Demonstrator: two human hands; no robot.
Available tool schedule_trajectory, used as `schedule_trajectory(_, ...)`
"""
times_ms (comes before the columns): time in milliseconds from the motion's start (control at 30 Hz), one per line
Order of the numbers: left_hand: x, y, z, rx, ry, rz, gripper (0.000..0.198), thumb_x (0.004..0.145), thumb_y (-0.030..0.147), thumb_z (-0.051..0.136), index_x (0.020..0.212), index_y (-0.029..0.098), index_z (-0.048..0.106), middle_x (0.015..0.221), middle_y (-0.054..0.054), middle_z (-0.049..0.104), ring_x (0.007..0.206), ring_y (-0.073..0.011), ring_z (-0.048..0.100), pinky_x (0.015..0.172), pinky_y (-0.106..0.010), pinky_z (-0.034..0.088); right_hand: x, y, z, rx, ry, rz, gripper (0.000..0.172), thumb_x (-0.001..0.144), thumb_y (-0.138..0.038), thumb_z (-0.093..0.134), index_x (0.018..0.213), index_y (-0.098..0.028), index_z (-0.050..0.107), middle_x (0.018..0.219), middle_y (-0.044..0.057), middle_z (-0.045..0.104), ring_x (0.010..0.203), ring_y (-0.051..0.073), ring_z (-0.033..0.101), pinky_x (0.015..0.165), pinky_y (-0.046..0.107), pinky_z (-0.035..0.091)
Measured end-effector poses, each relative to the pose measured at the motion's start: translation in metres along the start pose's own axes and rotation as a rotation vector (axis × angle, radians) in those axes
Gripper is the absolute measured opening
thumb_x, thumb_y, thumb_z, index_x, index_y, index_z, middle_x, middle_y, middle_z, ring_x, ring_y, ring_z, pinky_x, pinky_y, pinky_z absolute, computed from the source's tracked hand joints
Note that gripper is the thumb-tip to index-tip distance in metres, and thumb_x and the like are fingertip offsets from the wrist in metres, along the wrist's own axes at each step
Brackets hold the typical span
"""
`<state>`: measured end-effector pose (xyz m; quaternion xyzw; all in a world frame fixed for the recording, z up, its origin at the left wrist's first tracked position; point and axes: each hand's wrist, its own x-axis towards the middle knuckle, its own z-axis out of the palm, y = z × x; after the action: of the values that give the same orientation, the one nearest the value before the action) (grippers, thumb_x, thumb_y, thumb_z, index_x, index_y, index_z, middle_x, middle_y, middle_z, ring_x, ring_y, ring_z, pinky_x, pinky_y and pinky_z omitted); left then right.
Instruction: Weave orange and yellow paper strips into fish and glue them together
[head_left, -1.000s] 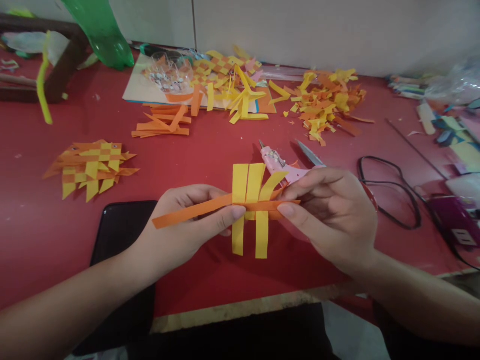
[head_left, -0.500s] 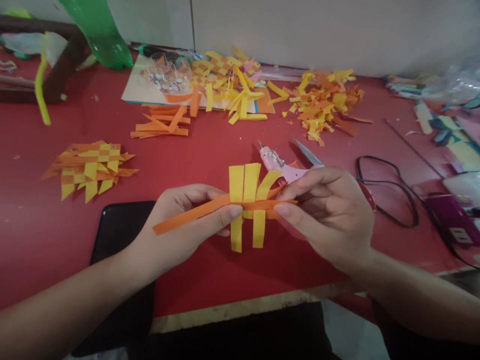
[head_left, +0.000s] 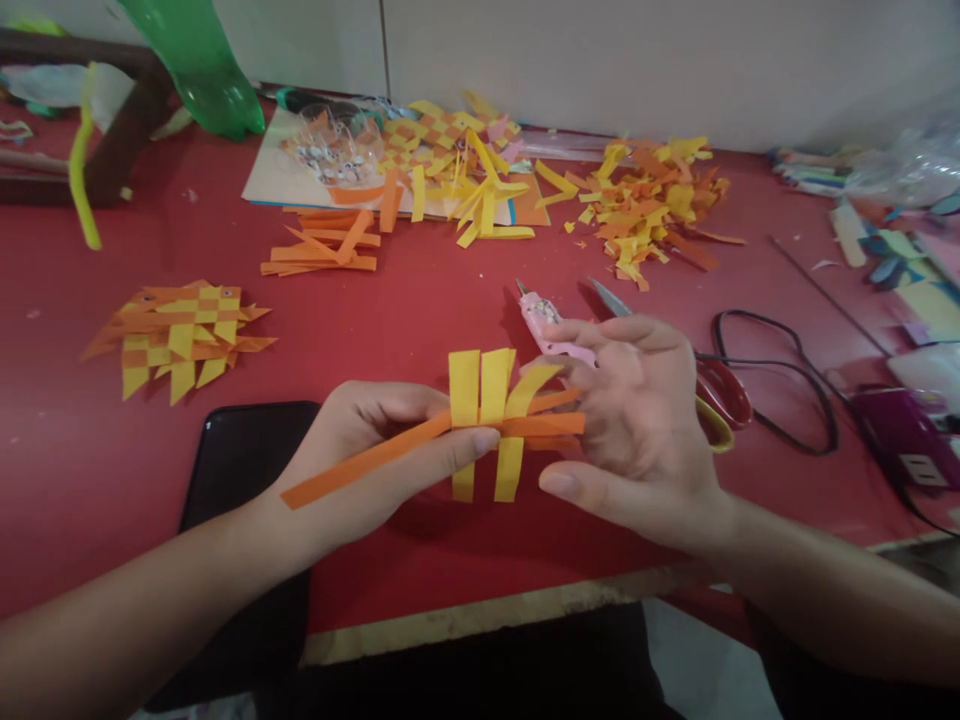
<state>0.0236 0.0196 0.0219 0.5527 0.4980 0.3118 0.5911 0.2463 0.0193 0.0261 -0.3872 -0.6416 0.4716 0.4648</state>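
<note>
My left hand [head_left: 375, 455] pinches a half-woven piece of yellow and orange paper strips [head_left: 491, 420] above the red table [head_left: 420, 300]. A long orange strip [head_left: 360, 465] runs out of the weave to the left across my fingers. My right hand [head_left: 637, 430] is beside the weave's right end with its fingers spread and thumb apart, holding nothing. Its fingertips are close to the orange ends; whether they touch them I cannot tell.
A finished woven piece [head_left: 180, 335] lies at the left, loose orange strips [head_left: 322, 245] and paper scraps [head_left: 649, 205] further back. A pink glue gun [head_left: 544, 320], scissors [head_left: 712, 390], a black cable [head_left: 780, 385] and a black phone [head_left: 240, 470] surround my hands. A green bottle [head_left: 199, 65] stands back left.
My right hand has let go of the strips and opened its fingers. The weave has tilted and dropped slightly in my left hand.
</note>
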Motion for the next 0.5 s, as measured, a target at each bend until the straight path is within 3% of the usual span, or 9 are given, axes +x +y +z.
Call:
schedule_trajectory(167, -0.0015, 0.0070, 0.0029, -0.006, -0.141, 0.147, 0.013, 0.083, 0.031, 0.076, 0.078, 0.020, 0.080, 0.075, -0.003, 0.076, 0.064, -0.0134, 0.067, 0.057, -0.020, 0.051, -0.0009, -0.0041, -0.0002, -0.031, -0.199, 0.101, 0.057, 0.079, -0.008, 0.072, 0.120, -0.034, 0.041, 0.088, -0.004, 0.066, 0.069, 0.012, 0.070, 0.057, 0.021, 0.059)
schedule_trajectory(300, -0.0031, 0.0067, 0.0049, 0.002, -0.156, 0.217, 0.010, 0.083, 0.026, 0.075, 0.078, 0.019, 0.079, 0.074, -0.002, 0.076, 0.064, -0.0121, 0.068, 0.058, -0.018, 0.052, -0.0024, -0.0052, 0.0001, -0.104, -0.183, 0.056, 0.047, 0.081, -0.007, 0.070, 0.115, -0.030, 0.047, 0.080, -0.006, 0.068, 0.066, 0.010, 0.071, 0.056, 0.017, 0.057)
schedule_trajectory(500, -0.0025, 0.0031, 0.0044, -0.024, -0.160, 0.148, 0.012, 0.083, 0.031, 0.076, 0.077, 0.020, 0.079, 0.074, -0.001, 0.076, 0.067, -0.0135, 0.068, 0.057, -0.018, 0.052, -0.0047, -0.0045, 0.0008, -0.138, -0.078, 0.101, 0.039, 0.079, -0.014, 0.075, 0.107, -0.027, 0.051, 0.078, -0.003, 0.066, 0.061, 0.012, 0.067, 0.049, 0.021, 0.053)
